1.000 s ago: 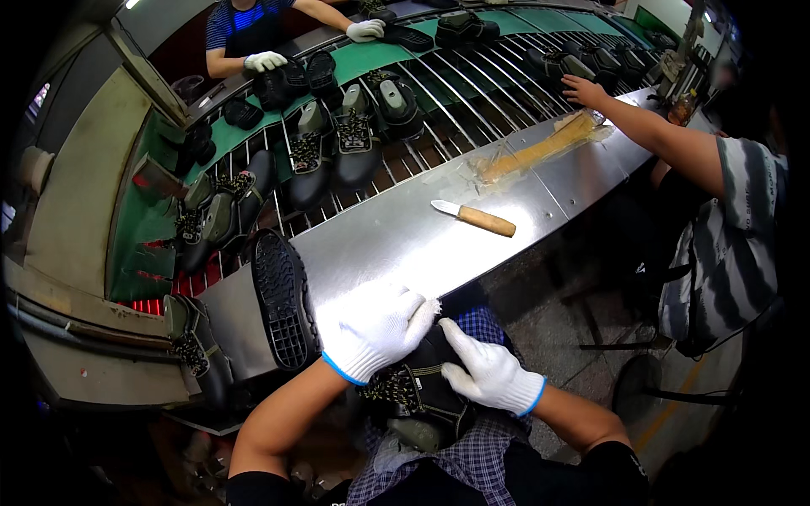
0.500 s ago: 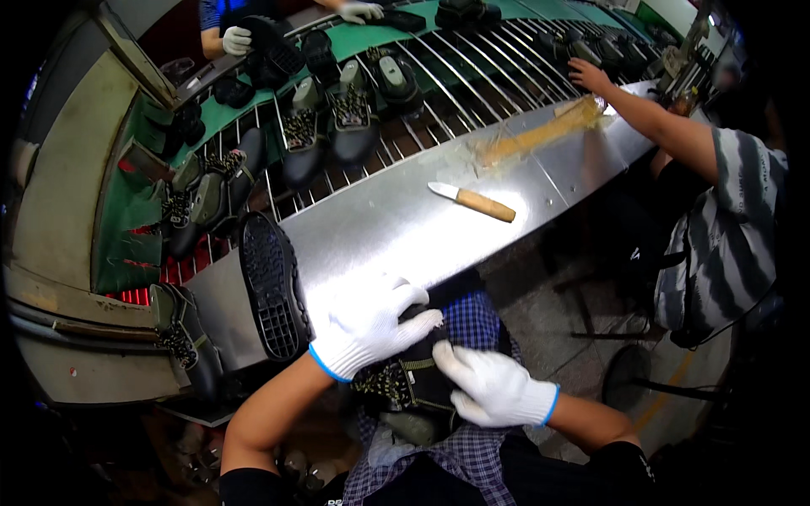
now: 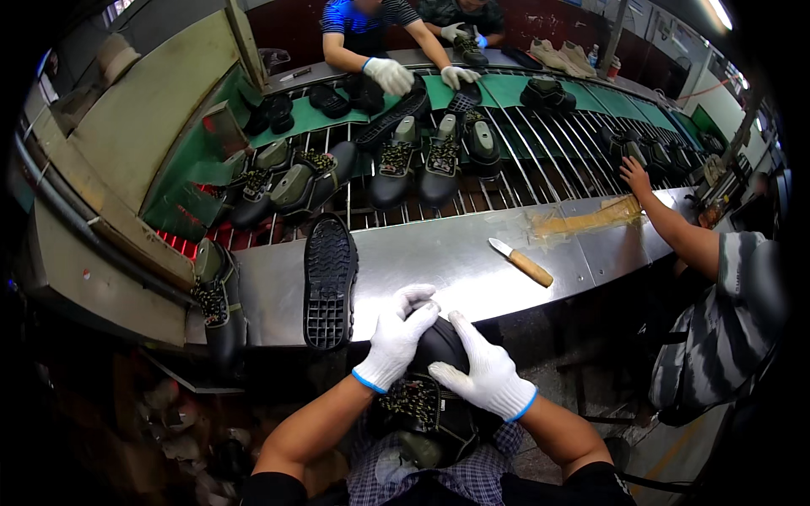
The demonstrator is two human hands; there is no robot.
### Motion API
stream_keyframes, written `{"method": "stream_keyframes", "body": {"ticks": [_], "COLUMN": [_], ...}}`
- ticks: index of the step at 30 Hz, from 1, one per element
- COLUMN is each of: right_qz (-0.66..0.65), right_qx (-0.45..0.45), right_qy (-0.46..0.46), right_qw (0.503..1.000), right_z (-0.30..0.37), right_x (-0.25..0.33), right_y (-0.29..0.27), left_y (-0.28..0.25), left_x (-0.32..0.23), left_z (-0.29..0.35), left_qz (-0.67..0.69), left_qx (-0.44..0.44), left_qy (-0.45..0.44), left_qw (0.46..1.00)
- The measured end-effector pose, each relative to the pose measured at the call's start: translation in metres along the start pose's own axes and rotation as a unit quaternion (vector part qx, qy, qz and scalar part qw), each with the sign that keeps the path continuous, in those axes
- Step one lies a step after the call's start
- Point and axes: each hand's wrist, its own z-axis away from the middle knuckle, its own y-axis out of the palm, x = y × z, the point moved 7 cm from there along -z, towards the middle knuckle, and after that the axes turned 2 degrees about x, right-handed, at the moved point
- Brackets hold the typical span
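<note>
A black safety shoe (image 3: pixel 443 350) with yellow-flecked laces rests at my lap, its toe pointing toward the bench and a grey-green last (image 3: pixel 419 449) in its opening. My left hand (image 3: pixel 395 336), in a white knit glove with a blue cuff, is curled around the left side of the toe. On the other side my right hand (image 3: pixel 488 371), gloved the same way, grips the toe with its thumb across the top. Just beyond, a black lugged sole (image 3: pixel 329 282) lies tread up on the metal bench. A wooden-handled knife (image 3: pixel 525 263) lies to its right.
Several shoes on lasts stand on a roller conveyor (image 3: pixel 540 160) behind the metal ledge (image 3: pixel 405 261). One shoe (image 3: pixel 221 295) stands at the ledge's left end. A gloved co-worker (image 3: pixel 371 34) handles soles opposite; another person's arm (image 3: pixel 675 219) reaches in from the right.
My view has tilted up, showing more of the far side. My right hand has moved from the shoe's side forward to its toe, opposite my left hand.
</note>
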Motion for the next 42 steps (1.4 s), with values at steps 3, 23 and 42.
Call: {"method": "stream_keyframes", "body": {"ticks": [3, 23, 42], "right_qz": [0.035, 0.079, -0.797], "right_qx": [0.003, -0.168, -0.089], "right_qy": [-0.006, -0.303, -0.377], "right_qw": [0.999, 0.935, 0.463], "right_z": [0.008, 0.014, -0.104], "right_x": [0.010, -0.010, 0.019], "right_y": [-0.014, -0.084, -0.070], "left_y": [0.015, -0.045, 0.037], "left_x": [-0.019, -0.180, -0.208], "left_z": [0.010, 0.041, 0.041], "left_qz": [-0.007, -0.344, -0.646], "left_qx": [-0.022, 0.112, 0.177], "left_qy": [-0.004, 0.130, -0.059], "left_qw": [1.000, 0.923, 0.740]}}
